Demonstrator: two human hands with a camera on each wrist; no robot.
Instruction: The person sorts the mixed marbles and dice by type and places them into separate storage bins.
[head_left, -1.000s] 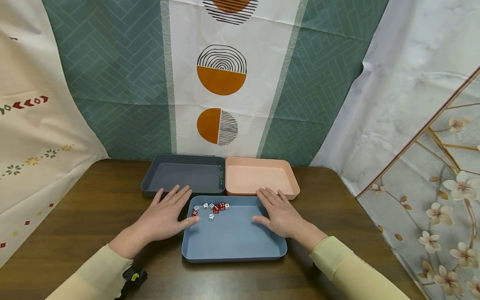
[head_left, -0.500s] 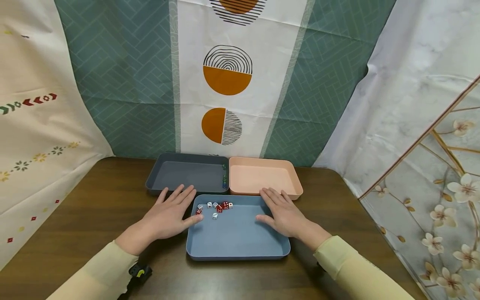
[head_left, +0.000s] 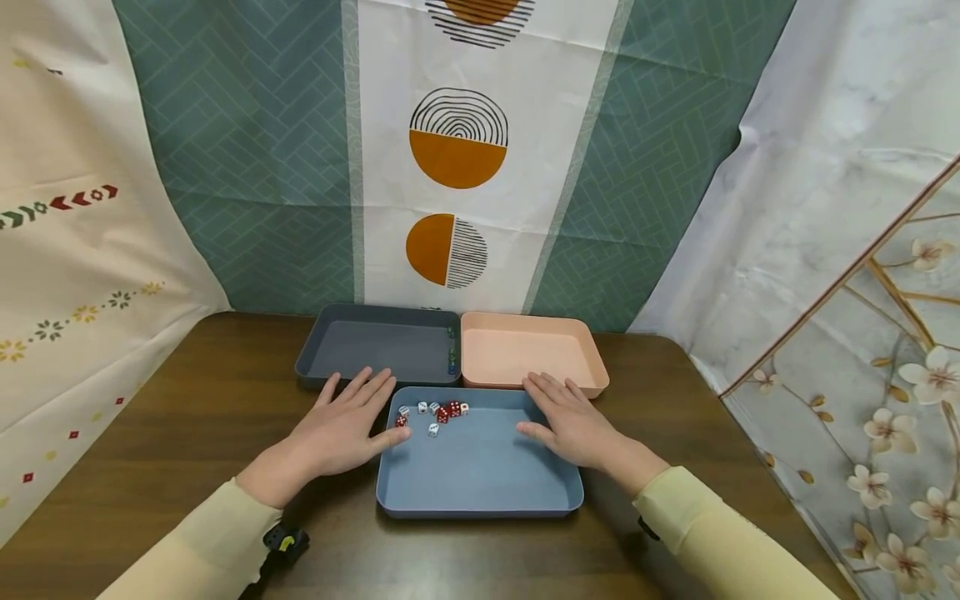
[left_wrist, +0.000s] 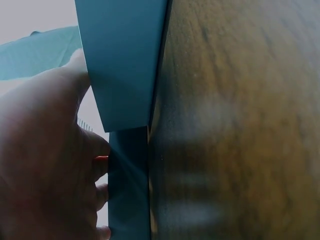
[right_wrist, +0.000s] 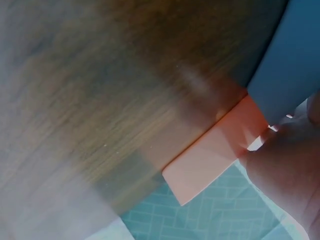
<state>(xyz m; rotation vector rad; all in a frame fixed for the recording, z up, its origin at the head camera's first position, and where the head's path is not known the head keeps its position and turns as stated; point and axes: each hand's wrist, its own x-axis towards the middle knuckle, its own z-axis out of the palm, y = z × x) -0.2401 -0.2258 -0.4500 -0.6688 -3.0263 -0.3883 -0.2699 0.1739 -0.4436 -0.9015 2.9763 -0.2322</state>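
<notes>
Dice in blue tray, nearer left hand than right hand; both hands outspread.

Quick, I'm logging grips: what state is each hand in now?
Left hand: open, fingers extended, holding nothing.
Right hand: open, fingers extended, holding nothing.

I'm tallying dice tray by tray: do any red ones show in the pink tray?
No, the red dice in view lie toward the far left corner of the blue tray.
</notes>
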